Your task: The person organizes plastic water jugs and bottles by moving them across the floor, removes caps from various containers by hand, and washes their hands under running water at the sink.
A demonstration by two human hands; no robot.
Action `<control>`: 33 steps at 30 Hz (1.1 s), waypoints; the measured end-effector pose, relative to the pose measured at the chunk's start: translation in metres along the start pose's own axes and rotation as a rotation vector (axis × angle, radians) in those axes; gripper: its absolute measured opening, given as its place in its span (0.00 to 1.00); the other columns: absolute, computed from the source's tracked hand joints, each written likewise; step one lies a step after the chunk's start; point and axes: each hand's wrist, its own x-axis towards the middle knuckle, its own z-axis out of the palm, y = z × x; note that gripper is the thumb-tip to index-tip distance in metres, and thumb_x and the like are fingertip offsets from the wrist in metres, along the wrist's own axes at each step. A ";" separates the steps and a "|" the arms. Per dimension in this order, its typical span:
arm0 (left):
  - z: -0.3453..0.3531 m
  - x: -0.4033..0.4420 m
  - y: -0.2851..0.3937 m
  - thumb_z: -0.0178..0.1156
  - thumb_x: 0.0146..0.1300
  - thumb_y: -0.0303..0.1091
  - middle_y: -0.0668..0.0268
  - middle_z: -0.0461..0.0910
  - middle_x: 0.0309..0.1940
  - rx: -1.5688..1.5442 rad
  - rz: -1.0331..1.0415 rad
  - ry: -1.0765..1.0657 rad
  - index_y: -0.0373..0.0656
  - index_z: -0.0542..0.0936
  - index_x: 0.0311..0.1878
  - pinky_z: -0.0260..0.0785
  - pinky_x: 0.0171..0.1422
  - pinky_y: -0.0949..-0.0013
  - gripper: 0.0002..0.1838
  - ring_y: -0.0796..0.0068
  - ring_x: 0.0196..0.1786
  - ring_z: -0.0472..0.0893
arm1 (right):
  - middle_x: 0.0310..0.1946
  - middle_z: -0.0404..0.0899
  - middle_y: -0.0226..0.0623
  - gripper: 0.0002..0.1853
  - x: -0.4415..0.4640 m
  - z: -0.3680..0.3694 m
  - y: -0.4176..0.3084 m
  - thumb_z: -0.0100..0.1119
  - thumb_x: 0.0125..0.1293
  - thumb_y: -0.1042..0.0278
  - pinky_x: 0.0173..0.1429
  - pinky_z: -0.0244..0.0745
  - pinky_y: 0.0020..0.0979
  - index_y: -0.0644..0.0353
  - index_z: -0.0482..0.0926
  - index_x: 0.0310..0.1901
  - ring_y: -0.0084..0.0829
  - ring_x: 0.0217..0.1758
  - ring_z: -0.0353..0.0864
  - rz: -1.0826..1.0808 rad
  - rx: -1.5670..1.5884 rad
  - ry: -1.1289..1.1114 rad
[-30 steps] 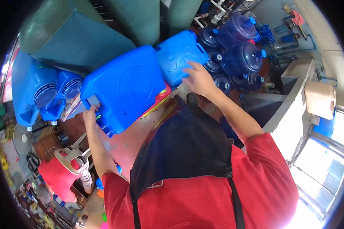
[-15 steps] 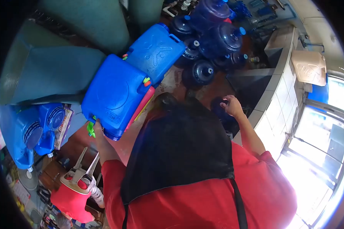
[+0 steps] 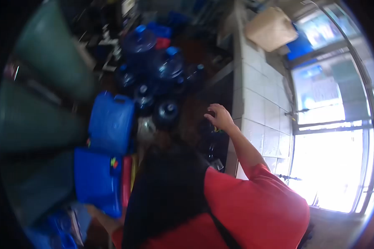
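Note:
My right hand (image 3: 220,117) is held out with its fingers apart and nothing in it, over dark shapes beside the tiled wall (image 3: 259,108). At the lower left, my left hand (image 3: 94,211) is at the bottom edge of a dark blue jug (image 3: 96,178); its fingers are blurred and partly hidden. A lighter blue jug (image 3: 111,122) stands just beyond that one. Red and yellow edges (image 3: 126,180) show along the dark blue jug's right side.
Large round water bottles (image 3: 167,64) cluster beyond the jugs. Big green-grey tanks (image 3: 50,54) line the left. A tan jug (image 3: 271,29) sits on the tiled ledge, near a bright window or doorway (image 3: 328,157).
The view has swung right, so the jugs and bottles now appear further left. My right hand has left the lighter blue jug and is out by the tiled wall.

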 end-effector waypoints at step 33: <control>-0.163 -0.030 0.322 0.61 0.54 0.73 0.52 0.48 0.79 0.819 -1.143 -0.058 0.61 0.72 0.70 0.62 0.69 0.41 0.43 0.42 0.73 0.60 | 0.72 0.59 0.59 0.82 0.489 -0.398 0.435 0.75 0.28 0.20 0.79 0.49 0.47 0.76 0.45 0.74 0.52 0.77 0.57 0.659 -0.246 0.928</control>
